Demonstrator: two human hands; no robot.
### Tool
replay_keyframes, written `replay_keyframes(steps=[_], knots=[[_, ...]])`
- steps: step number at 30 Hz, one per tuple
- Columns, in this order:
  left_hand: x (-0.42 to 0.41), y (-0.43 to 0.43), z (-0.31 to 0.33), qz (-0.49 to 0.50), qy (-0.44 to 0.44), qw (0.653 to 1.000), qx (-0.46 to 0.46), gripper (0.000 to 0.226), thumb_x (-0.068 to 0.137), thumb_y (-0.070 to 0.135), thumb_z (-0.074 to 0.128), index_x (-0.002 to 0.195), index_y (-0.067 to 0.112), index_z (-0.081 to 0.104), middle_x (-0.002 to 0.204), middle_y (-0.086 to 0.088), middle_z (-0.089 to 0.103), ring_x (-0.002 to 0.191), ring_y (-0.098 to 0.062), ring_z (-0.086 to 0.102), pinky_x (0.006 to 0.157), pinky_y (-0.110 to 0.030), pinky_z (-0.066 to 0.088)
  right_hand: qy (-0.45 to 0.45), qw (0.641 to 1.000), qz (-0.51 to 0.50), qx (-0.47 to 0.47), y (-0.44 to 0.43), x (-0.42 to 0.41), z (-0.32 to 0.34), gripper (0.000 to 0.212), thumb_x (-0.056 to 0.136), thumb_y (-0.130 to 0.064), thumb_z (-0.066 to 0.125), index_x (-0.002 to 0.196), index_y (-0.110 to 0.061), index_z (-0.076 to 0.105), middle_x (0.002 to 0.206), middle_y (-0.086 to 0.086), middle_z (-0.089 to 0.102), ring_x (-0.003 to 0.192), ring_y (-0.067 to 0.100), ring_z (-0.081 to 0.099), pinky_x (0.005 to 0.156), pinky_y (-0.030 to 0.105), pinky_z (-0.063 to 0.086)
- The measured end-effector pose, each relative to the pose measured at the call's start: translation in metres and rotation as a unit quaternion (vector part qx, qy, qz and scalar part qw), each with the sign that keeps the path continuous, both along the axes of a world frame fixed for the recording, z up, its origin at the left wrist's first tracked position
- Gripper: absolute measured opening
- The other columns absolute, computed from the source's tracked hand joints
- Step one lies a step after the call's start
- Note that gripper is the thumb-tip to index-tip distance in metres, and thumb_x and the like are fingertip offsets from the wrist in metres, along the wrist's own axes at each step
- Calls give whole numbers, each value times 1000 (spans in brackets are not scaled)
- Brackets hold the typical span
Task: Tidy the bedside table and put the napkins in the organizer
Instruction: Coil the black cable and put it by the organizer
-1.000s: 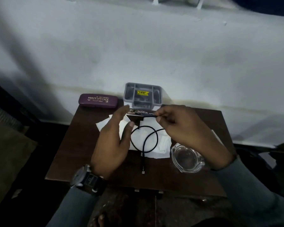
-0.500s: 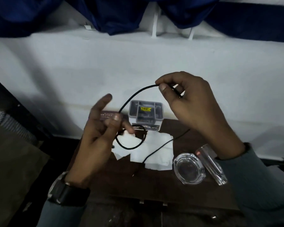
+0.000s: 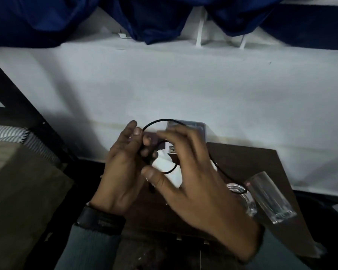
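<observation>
Both hands work above the dark brown wooden desk [image 3: 261,164], coiling a thin black cable [image 3: 160,121]. The left hand [image 3: 123,168] is closed lightly around the gathered turns, pinching them between thumb and fingers, with one loop arching up and over toward the grey plastic organizer [image 3: 199,127] that stands at the back edge of the desk against the white wall. Half a second ago the right hand [image 3: 191,172] held the cable high and taut, well away from the left; now it has come down and in beside the left hand, fingers spread and mostly open, and whether it has any grip on the strand cannot be told. A free length trails off to the right toward the clear glass ashtray [image 3: 240,193] and the clear drinking glass [image 3: 271,199] lying on its side. That closing move reads as another turn being laid on the coil, so the cable is partly wound. The white paper napkins [image 3: 164,164] lie crumpled on the desk beneath the hands, just in front of the organizer, not yet put inside it.
</observation>
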State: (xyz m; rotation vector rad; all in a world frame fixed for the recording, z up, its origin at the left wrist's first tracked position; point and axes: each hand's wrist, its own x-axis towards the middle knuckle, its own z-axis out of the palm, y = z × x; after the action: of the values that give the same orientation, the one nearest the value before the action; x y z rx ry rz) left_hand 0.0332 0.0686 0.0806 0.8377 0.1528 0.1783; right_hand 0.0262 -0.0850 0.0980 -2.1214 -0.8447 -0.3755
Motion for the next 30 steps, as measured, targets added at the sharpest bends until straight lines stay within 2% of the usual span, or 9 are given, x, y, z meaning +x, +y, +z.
replay_keyframes(steps=[2,6,8,11,15,20,24,27,30], knots=[[2,2,-3,-29,20,999,-36,18,109,10,41,98,21,49,71,6,48,63,-7,39,66,-19,48,25,999,8,-46,2,-8,-16,51,97,-43,66,141,-24,51,143,-4,43,135,13,46,110,28,41],[0,8,-6,-42,32,992,-117,15,90,6,50,93,21,48,69,10,49,50,-3,38,54,-13,44,41,991,38,-122,-3,-3,-34,45,96,-32,69,138,-26,55,133,-6,53,116,13,57,93,23,46],[0,9,-7,-51,31,986,-159,15,88,5,50,92,19,49,71,10,50,49,-3,39,57,-14,47,20,991,19,-132,-5,-3,-38,45,94,-24,71,137,-24,57,114,-6,65,105,18,59,91,29,46],[2,8,-16,-36,43,998,-38,9,104,9,45,104,16,51,78,6,61,58,-4,51,75,-25,47,-9,991,-4,-130,-8,1,-36,35,91,-20,69,126,-27,66,98,-13,69,100,16,61,92,38,45],[3,8,-23,26,67,992,105,12,106,15,53,117,10,56,98,-11,77,79,-20,69,81,-35,58,106,994,-5,25,-24,19,-17,23,92,-20,70,110,-32,77,95,-16,71,83,2,66,79,13,47],[7,4,-31,37,97,959,263,39,102,36,63,128,7,57,83,-10,78,64,-29,70,57,-36,57,342,884,117,297,-33,43,13,22,91,-5,70,105,-18,80,90,1,77,59,9,62,63,36,61],[2,2,-37,123,54,938,321,28,104,38,56,133,35,54,62,-13,70,47,-29,64,48,-34,53,391,870,94,285,-34,57,22,19,100,-7,62,109,-14,77,98,8,78,45,14,50,47,32,55],[-5,-5,-31,281,-54,894,345,48,102,30,59,146,40,42,60,-7,68,50,-25,64,54,-35,52,447,835,120,298,-30,60,26,24,106,-16,54,118,-15,74,107,10,78,50,18,62,44,30,55],[-9,-10,-23,228,-191,880,370,73,100,27,67,158,25,23,95,-9,75,81,-30,75,73,-38,59,370,907,140,145,-28,60,26,21,107,-22,53,119,-25,70,95,2,80,47,15,60,38,21,44]])
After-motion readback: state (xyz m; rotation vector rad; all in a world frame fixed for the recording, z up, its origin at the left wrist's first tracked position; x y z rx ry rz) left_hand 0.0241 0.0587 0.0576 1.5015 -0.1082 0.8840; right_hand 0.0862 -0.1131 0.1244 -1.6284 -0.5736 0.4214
